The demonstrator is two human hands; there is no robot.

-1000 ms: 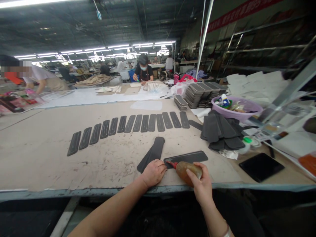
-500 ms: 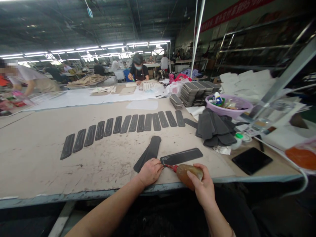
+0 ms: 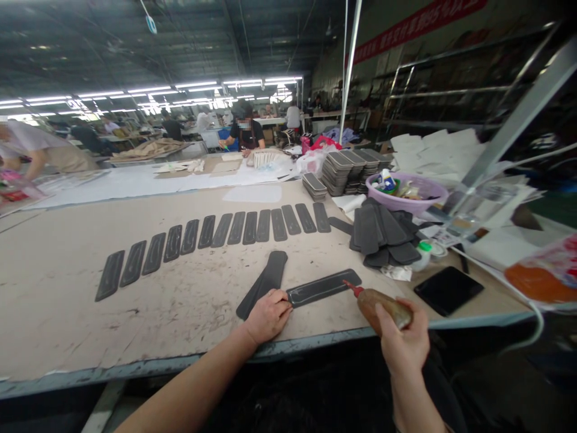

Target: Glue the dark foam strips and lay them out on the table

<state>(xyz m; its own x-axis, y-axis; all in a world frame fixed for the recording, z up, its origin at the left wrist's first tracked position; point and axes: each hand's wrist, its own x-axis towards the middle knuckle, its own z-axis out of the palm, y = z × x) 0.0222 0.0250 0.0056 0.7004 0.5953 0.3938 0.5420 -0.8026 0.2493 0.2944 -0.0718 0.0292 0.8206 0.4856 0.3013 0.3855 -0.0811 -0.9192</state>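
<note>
My right hand point(image 3: 406, 337) is wrapped round a brownish squeeze bottle of glue point(image 3: 381, 310), whose red nozzle tip rests at the right end of a dark grey rectangular piece point(image 3: 322, 287). A pale glue line runs along that piece near its edges. My left hand point(image 3: 269, 314) pinches the left end of the same piece, its fingers closed there. Beside the left hand, two overlapping dark strips point(image 3: 265, 281) lie aslant on the table. Beyond the hands, several dark pieces point(image 3: 223, 230) with pale lines on them form a curved row.
A pile of dark pieces point(image 3: 383, 231) lies to the right, near a purple basin point(image 3: 408, 193) of small items. Stacked pieces point(image 3: 340, 171) stand behind. A black tablet point(image 3: 448, 290) lies near the table's front edge point(image 3: 478, 319). Across the table, a co-worker point(image 3: 246, 129) handles pale pieces.
My right hand has moved the glue bottle rightward along the dark piece, and the pale line now reaches farther along it. My left hand stays at the left end. The view has shifted slightly.
</note>
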